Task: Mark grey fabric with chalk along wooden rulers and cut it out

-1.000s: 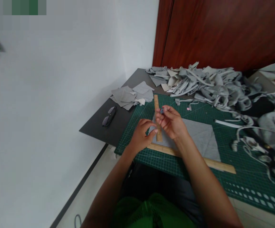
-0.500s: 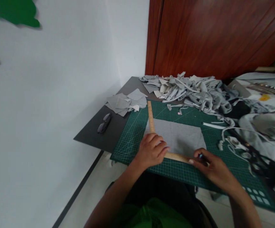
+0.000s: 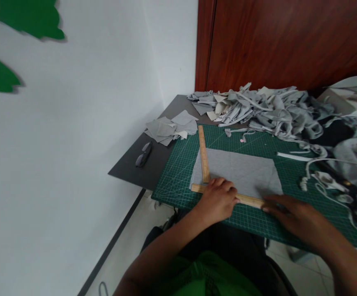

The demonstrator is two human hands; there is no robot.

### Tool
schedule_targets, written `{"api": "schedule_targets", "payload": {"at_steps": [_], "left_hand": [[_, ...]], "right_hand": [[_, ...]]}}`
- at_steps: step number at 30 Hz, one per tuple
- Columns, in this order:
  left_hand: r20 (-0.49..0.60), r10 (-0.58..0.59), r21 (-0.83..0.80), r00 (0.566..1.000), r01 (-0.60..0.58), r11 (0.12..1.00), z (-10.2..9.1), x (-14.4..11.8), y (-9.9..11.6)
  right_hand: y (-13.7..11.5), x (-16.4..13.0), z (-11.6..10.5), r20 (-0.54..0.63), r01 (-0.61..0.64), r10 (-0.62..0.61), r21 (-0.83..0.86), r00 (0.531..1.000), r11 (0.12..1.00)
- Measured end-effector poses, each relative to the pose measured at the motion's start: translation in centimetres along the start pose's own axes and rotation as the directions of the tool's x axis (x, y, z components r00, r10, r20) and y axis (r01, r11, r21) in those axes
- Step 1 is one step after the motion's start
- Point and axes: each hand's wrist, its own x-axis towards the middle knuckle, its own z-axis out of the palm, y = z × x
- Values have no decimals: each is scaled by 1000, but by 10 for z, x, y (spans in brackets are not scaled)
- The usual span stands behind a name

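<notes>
Grey cloth (image 3: pixel 240 170) spread flat on the mat (image 3: pixel 178 172) near the surface's front edge, two rulers squared at its corner, left hand (image 3: pixel 218 199) pressing flat on the long ruler (image 3: pixel 246 199), right hand (image 3: pixel 292 211) resting open beside it, uncut so far.

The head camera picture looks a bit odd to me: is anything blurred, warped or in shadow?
Head view: soft, even light, no glare; the right hand is smeared by blur, the left hand on the long wooden ruler reads sharper; the wide lens bends the door frame and tilts the cutting mat; a faint shadow falls on the grey fabric near the right hand.
</notes>
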Motion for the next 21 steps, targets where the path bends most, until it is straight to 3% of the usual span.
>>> {"api": "schedule_targets", "payload": {"at_steps": [21], "left_hand": [[-38, 46, 30, 998, -45, 999, 9, -2, -1]], "right_hand": [[-6, 0, -3, 41, -112, 109, 52, 993, 992]]}}
